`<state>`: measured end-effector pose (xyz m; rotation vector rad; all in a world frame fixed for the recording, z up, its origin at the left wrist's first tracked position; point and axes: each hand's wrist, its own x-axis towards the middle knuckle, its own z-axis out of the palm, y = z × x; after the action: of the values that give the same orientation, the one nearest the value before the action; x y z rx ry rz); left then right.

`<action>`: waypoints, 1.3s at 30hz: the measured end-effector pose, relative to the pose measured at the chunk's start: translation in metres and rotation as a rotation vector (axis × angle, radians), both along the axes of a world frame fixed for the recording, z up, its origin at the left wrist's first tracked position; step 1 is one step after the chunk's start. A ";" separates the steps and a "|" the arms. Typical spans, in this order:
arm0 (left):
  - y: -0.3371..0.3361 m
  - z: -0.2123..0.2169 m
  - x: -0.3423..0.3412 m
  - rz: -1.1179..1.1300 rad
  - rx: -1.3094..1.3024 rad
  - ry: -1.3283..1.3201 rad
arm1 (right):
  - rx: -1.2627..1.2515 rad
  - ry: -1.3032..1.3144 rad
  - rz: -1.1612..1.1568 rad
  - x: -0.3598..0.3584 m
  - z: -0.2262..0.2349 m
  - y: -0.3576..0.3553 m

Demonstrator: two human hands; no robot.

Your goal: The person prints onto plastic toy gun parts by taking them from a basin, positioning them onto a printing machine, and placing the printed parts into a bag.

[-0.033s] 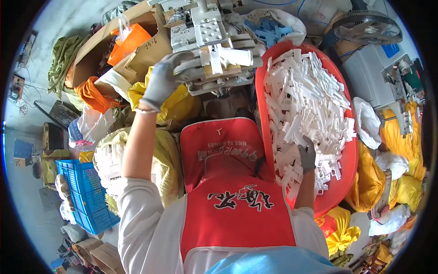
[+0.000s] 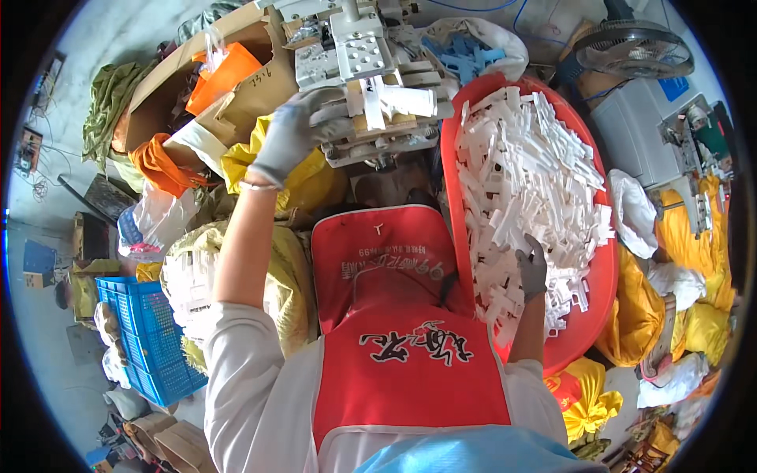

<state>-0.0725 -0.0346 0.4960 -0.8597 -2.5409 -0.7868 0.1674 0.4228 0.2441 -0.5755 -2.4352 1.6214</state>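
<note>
My left hand (image 2: 296,134), in a grey glove, reaches to the left side of a metal press-like machine (image 2: 359,47). Its fingers curl against a metal part there, and their tips are hard to separate from the grey metal. A white plastic piece (image 2: 406,100) lies across the machine's fixture, beside those fingers. Off to the right, a big red tub (image 2: 607,315) holds a heap of white plastic pieces (image 2: 528,158). Inside it my right hand (image 2: 534,272), in a dark grey glove, has thumb and fingers closed around a white piece (image 2: 511,229), partly hidden in the heap.
A cardboard box (image 2: 158,87) with an orange container (image 2: 225,67) stands at the far left. Nearer are a yellow woven sack (image 2: 292,292) and a blue crate (image 2: 146,339). Behind the tub lie blue pieces (image 2: 465,59) in a white bag; a fan (image 2: 635,49) stands at far right.
My left hand has shifted slightly to the right, closer in on the machine's side. My right hand keeps almost the same place in the tub.
</note>
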 end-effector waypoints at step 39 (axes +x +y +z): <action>-0.317 -0.051 0.317 1.055 -0.089 -0.224 | 0.460 0.269 0.294 -0.109 0.086 -0.005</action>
<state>0.2447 -0.3518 0.4445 0.5999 -2.6855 -0.4114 0.0585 0.4183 0.3297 0.0699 -2.6353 1.0624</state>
